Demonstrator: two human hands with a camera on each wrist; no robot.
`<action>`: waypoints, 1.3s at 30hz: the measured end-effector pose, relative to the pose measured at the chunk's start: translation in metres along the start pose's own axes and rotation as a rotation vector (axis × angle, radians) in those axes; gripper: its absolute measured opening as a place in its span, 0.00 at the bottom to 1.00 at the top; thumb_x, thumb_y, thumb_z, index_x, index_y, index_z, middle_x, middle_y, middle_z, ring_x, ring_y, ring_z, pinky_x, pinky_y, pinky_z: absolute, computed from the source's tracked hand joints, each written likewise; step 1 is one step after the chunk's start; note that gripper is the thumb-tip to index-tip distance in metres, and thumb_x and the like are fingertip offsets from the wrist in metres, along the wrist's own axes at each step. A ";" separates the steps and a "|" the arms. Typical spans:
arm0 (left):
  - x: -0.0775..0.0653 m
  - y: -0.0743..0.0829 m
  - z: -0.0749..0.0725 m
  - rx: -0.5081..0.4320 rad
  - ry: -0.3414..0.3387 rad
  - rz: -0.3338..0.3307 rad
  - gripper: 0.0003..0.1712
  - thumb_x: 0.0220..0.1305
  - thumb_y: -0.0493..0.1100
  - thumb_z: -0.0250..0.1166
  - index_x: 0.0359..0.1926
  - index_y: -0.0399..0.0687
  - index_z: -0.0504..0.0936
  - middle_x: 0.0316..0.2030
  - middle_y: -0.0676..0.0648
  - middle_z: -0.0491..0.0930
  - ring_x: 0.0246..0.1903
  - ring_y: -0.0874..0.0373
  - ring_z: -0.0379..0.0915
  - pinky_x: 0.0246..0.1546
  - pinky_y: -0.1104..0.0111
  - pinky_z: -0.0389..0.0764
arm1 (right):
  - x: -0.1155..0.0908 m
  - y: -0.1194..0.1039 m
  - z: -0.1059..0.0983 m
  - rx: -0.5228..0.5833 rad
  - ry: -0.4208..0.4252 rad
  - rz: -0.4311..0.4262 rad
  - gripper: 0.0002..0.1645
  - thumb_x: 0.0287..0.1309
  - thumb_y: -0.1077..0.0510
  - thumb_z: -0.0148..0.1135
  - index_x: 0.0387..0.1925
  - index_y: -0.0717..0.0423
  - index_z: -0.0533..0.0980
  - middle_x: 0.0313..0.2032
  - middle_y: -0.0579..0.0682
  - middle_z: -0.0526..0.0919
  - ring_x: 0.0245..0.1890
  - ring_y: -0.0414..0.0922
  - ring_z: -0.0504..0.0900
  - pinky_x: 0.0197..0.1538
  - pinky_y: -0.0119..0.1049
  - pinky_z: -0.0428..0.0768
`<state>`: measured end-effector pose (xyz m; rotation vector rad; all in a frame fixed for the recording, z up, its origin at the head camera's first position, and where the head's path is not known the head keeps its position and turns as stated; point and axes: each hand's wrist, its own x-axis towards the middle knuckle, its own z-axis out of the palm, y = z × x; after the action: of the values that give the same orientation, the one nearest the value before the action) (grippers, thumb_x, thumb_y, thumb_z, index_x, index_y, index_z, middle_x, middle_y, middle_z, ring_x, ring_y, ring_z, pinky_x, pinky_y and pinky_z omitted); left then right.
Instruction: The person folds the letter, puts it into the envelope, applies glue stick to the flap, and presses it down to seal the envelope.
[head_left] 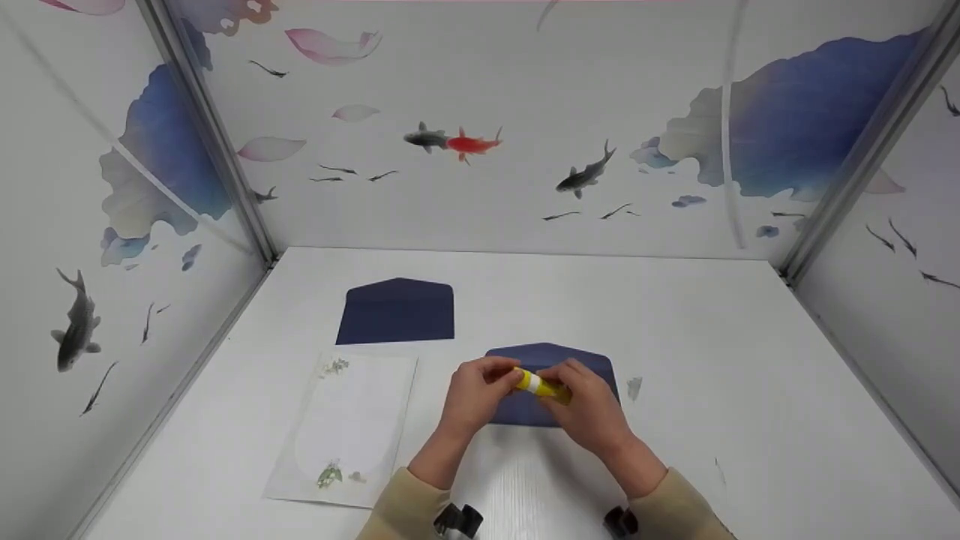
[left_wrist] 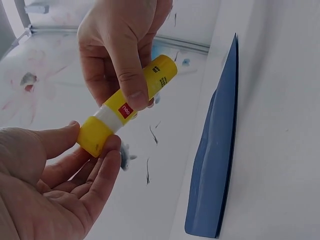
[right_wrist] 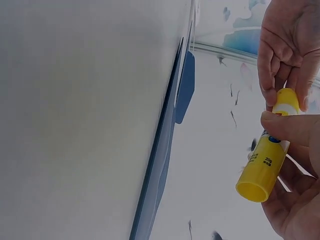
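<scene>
A yellow glue stick (head_left: pixel 534 383) with a white band is held between both hands above a navy envelope (head_left: pixel 517 411). Thumb and fingers of my left hand (head_left: pixel 472 397) pinch the yellow cap (left_wrist: pixel 93 138) at one end. My right hand (head_left: pixel 592 409) grips the body of the stick, which carries a small red label in the left wrist view. Below the hands, the envelope lies on the table with its pointed flap (head_left: pixel 547 352) spread away from me; the hands hide part of it.
Farther back on the left lies a second navy envelope (head_left: pixel 397 316). A pale sheet of paper with leafy prints (head_left: pixel 352 420) is to the left of my left forearm. Printed panels (head_left: pixel 480 210) wall in the white table (head_left: pixel 712 337) at the back and sides.
</scene>
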<state>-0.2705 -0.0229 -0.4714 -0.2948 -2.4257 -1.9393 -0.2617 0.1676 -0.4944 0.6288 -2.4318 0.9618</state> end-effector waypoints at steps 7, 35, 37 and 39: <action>-0.002 -0.001 0.004 0.049 -0.015 0.027 0.13 0.68 0.37 0.69 0.50 0.33 0.87 0.43 0.41 0.87 0.40 0.57 0.85 0.44 0.71 0.88 | -0.001 -0.003 0.000 -0.026 0.001 -0.026 0.19 0.46 0.70 0.80 0.41 0.56 0.84 0.39 0.48 0.85 0.38 0.41 0.84 0.45 0.37 0.89; -0.001 -0.003 0.013 0.069 0.016 0.002 0.14 0.68 0.40 0.69 0.51 0.38 0.87 0.45 0.43 0.88 0.41 0.57 0.84 0.47 0.71 0.87 | 0.000 0.003 0.001 -0.022 0.029 -0.041 0.21 0.41 0.73 0.81 0.40 0.58 0.85 0.38 0.50 0.86 0.38 0.43 0.87 0.44 0.38 0.89; 0.000 -0.004 0.013 0.054 0.017 0.011 0.15 0.68 0.40 0.69 0.52 0.38 0.87 0.46 0.43 0.88 0.42 0.56 0.84 0.47 0.71 0.87 | 0.002 0.004 0.000 -0.004 0.014 -0.011 0.21 0.43 0.73 0.80 0.41 0.57 0.85 0.38 0.50 0.86 0.39 0.43 0.87 0.45 0.37 0.89; 0.000 -0.005 0.014 0.036 0.017 0.028 0.16 0.69 0.41 0.68 0.54 0.38 0.87 0.47 0.42 0.88 0.44 0.55 0.85 0.48 0.71 0.87 | 0.003 0.006 -0.001 0.012 0.004 0.014 0.20 0.45 0.72 0.79 0.42 0.57 0.85 0.39 0.50 0.86 0.39 0.42 0.87 0.45 0.36 0.89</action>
<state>-0.2697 -0.0107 -0.4789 -0.3085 -2.4298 -1.8765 -0.2672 0.1717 -0.4949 0.6145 -2.4315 0.9833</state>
